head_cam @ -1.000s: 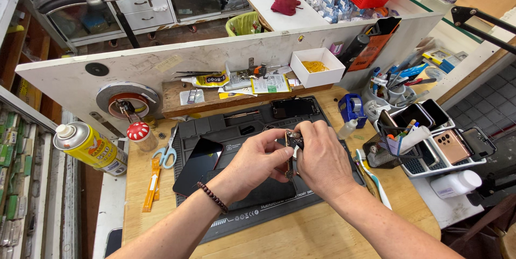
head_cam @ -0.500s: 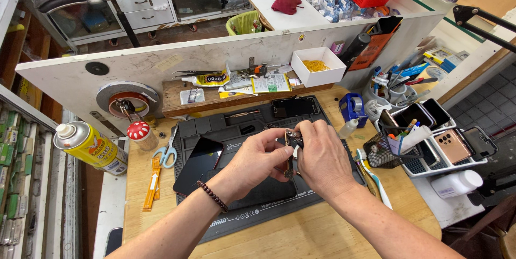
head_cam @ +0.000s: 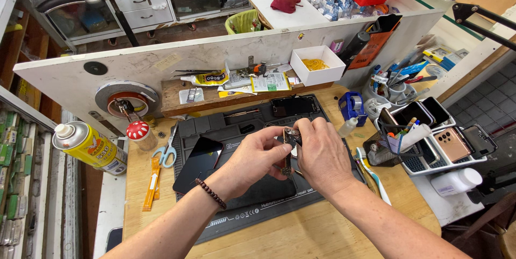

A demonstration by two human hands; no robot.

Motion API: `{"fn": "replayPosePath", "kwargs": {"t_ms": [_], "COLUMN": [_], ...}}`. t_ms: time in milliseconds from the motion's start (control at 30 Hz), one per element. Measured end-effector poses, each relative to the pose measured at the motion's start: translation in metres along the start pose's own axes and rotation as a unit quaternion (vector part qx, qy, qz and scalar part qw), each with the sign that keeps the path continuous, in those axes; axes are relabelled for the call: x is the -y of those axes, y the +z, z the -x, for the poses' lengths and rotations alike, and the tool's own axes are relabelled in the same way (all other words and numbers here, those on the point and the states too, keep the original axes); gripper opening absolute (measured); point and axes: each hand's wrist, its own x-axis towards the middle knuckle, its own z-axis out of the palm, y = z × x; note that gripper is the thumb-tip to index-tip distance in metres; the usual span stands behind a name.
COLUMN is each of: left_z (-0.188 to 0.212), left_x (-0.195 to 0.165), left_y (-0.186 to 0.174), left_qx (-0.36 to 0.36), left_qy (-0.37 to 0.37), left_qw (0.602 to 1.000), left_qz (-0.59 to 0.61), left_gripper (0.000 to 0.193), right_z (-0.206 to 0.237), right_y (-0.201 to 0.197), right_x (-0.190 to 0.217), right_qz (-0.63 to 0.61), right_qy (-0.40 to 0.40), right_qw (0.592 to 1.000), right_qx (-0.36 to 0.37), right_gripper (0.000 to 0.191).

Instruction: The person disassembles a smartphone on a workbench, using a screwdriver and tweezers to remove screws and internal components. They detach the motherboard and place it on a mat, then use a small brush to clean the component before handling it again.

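Cluttered wooden workbench point(head_cam: 301, 232) carries a dark rubber repair mat point(head_cam: 242, 213). Above it, left hand point(head_cam: 252, 159) and right hand point(head_cam: 320, 157) together pinch a small dark phone part point(head_cam: 287, 154). Fingers hide most of it, so its kind stays unclear.

Phone repair workshop bench.
The wooden table point(head_cam: 301, 232) carried a black repair mat point(head_cam: 236, 130), scissors point(head_cam: 166, 151), a glue tube point(head_cam: 207, 79), a spray can point(head_cam: 88, 149), a mesh tool holder point(head_cam: 379, 154) and a tray of phones point(head_cam: 446, 149).
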Motion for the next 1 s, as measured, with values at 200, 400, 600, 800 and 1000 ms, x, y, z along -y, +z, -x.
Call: {"fn": "replayPosePath", "kwargs": {"t_ms": [200, 400, 600, 800, 1000], "left_z": [-0.001, -0.002, 0.003, 0.013, 0.021], "left_x": [0.0, 0.004, 0.011, 0.02, 0.015], "left_y": [-0.001, 0.0, -0.003, -0.005, -0.006], "left_qx": [-0.021, -0.047, -0.088, -0.098, -0.147], "left_qy": [-0.01, -0.007, -0.001, 0.144, 0.164], "left_qw": [1.0, 0.999, 0.995, 0.959, 0.942], "left_qz": [-0.007, 0.012, -0.053, -0.224, -0.253], "left_gripper": [0.046, 0.05, 0.061, 0.073, 0.054], "right_z": [-0.002, -0.006, -0.01, -0.012, -0.012], "right_y": [0.004, 0.01, 0.025, 0.056, 0.048], "right_x": [0.003, 0.004, -0.003, -0.017, 0.002], "right_qz": [0.008, 0.015, -0.033, -0.113, -0.148], "right_qy": [0.036, 0.139, 0.282, 0.253, 0.297], "right_qw": [0.999, 0.981, 0.924, 0.894, 0.871], "right_qx": [0.036, 0.136, 0.256, 0.351, 0.361], "right_gripper": [0.023, 0.022, 0.034, 0.036, 0.035]}}
